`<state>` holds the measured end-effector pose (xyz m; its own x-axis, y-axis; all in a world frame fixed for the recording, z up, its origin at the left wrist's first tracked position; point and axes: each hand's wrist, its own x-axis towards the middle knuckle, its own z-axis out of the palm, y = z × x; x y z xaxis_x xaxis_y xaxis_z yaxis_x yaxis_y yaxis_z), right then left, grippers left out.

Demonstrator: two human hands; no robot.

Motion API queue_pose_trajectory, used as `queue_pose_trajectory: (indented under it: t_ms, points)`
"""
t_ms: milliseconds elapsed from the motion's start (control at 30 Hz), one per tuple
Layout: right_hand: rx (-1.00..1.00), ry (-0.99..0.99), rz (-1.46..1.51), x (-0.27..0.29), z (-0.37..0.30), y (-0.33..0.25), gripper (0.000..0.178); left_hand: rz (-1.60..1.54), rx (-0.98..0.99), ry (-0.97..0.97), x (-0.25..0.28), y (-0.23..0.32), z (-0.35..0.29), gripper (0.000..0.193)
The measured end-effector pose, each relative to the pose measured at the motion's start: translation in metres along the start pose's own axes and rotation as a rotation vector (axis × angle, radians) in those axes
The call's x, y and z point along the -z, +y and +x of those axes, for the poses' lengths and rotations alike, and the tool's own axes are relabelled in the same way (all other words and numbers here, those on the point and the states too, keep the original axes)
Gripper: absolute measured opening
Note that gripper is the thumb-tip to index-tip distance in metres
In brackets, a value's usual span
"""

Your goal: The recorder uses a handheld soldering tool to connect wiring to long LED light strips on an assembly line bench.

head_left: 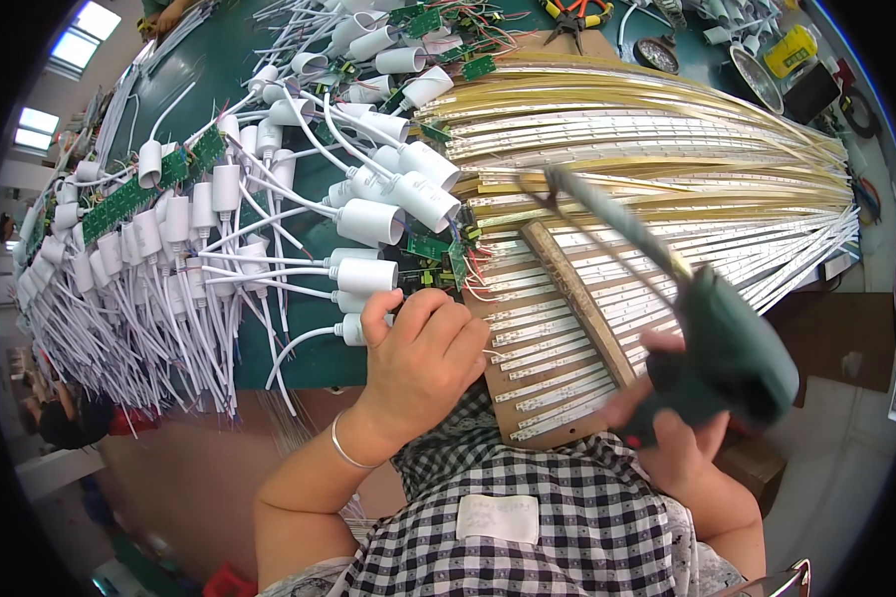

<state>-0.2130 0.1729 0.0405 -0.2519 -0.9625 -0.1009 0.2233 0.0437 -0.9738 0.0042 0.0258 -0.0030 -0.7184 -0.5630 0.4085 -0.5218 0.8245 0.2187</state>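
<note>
LED strips [647, 129]: nearest ends look unwired, farther ones apparently done. Right hand [679, 453] clasps soldering gun [737, 348]; left hand [423, 348] curled, pinch unclear.

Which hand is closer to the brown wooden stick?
The right hand. Holding a green tool, it is close to the wooden stick's lower end; the left hand is farther off, to its left, beside the white cups.

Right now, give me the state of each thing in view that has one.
Green tool: held, tilted, blurred
Right hand: closed on its handle
Left hand: fingers curled, grip unclear
White caps: cables attached, heaped
Light strips: laid side by side
Wooden bar: lying across them
Pliers: handles spread
Bracelet: worn
</note>
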Motion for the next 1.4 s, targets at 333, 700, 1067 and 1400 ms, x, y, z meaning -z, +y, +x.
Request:
queue_pose_trajectory:
  t_ms: [333, 700, 1067, 1400]
  points:
    - [-0.15, -0.173, -0.611, 0.025, -0.038, -0.007, 0.027, -0.018, -0.013, 0.006, -0.001, -0.001, 0.0, 0.024]
    - [0.093, -0.264, -0.796, 0.023, -0.027, -0.004, 0.03, -0.021, -0.013, 0.008, 0.0, -0.001, 0.0, 0.026]
    - [0.018, -0.066, -0.245, 0.03, -0.044, 0.012, 0.055, -0.017, -0.008, -0.007, 0.001, 0.0, 0.001, 0.023]
    - [0.004, 0.059, 0.331, -0.037, 0.023, 0.031, 0.072, -0.009, -0.005, -0.011, 0.003, 0.002, 0.005, 0.022]
